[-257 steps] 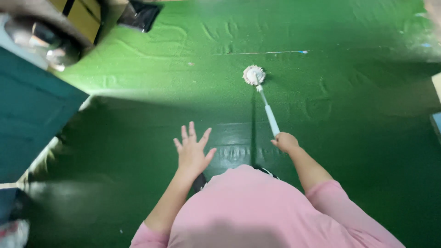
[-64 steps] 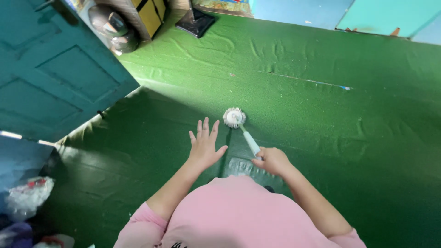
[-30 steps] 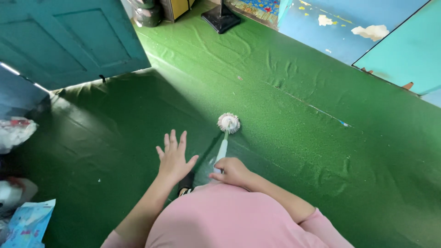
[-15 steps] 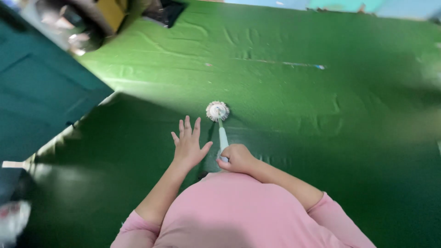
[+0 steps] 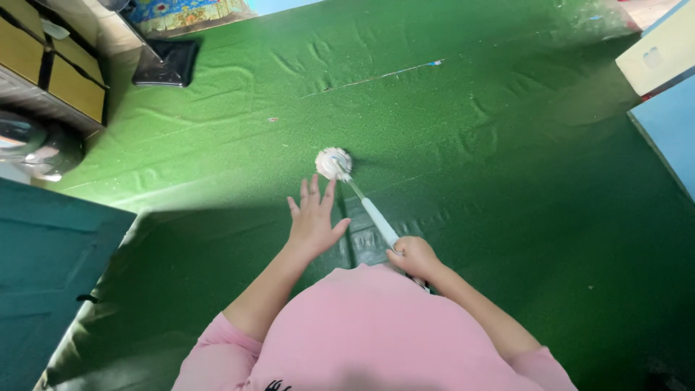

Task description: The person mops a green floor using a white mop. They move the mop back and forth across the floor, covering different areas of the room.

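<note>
The person's right hand point(image 5: 411, 255) is closed around the near end of a long mop with a pale white-and-light-blue handle point(image 5: 376, 217), its fingers curled tight about the shaft so that the shaft runs up and to the left from the fist. At the far end of that handle the round, off-white stringy mop head point(image 5: 333, 164) rests on the wrinkled green floor covering point(image 5: 507, 145), right at the edge where a bright patch of light meets the shadow. The left hand point(image 5: 313, 221) holds nothing: it hangs palm down above the floor with its fingers point(image 5: 313, 190) spread wide and the thumb out to the side, just beside the handle and with the fingertips close to the mop head, though apart from it. Both arms come out of a pink long-sleeved top point(image 5: 362, 333) that fills the lower middle of the view. A dark teal wooden door panel point(image 5: 43, 275) stands at the lower left. At the upper left are a wooden cabinet with yellow drawer fronts point(image 5: 51, 76), a shiny metal pot point(image 5: 29, 148) below it, and a flat black square base point(image 5: 165, 62) on the floor. A cream-coloured board point(image 5: 662, 51) and a light blue panel point(image 5: 673, 130) lie at the right edge.
</note>
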